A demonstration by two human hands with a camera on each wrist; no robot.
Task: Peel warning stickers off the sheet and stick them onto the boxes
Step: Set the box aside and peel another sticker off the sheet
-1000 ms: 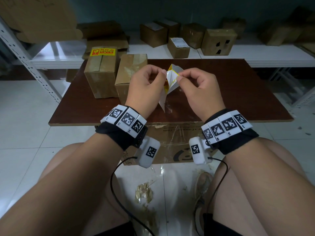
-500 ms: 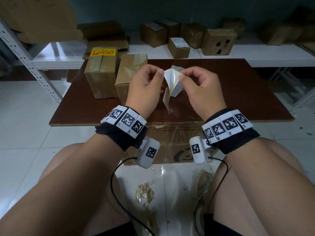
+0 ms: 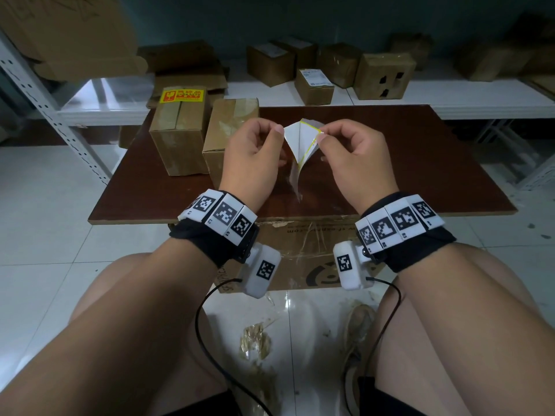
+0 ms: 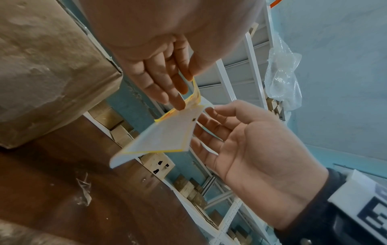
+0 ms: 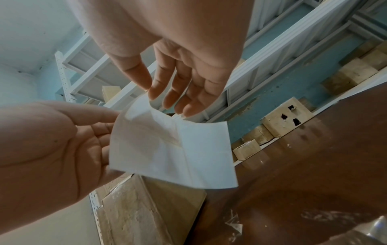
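Above the brown table (image 3: 420, 163) I hold a small sticker sheet (image 3: 300, 142) that splits into two layers, joined at the bottom. My left hand (image 3: 277, 132) pinches the top corner of the plain white layer. My right hand (image 3: 321, 138) pinches the yellow-edged layer. The left wrist view shows the yellow-bordered sheet (image 4: 163, 137) between both hands. Its blank white back (image 5: 171, 149) fills the right wrist view. Which layer is the sticker I cannot tell. A cardboard box (image 3: 180, 130) at the table's far left carries a yellow-red warning sticker (image 3: 181, 95). A second box (image 3: 228, 124) stands beside it, partly behind my left hand.
Several more cardboard boxes (image 3: 384, 76) line a low white shelf behind the table. A perforated shelf upright (image 3: 54, 115) slants at the left. A large carton (image 3: 300, 250) sits under the table's near edge, between my knees. A tape scrap (image 5: 234, 225) lies on the table.
My hands have drawn apart and the two layers have opened wider, from a narrow fold into a broad V. The boxes have not moved.
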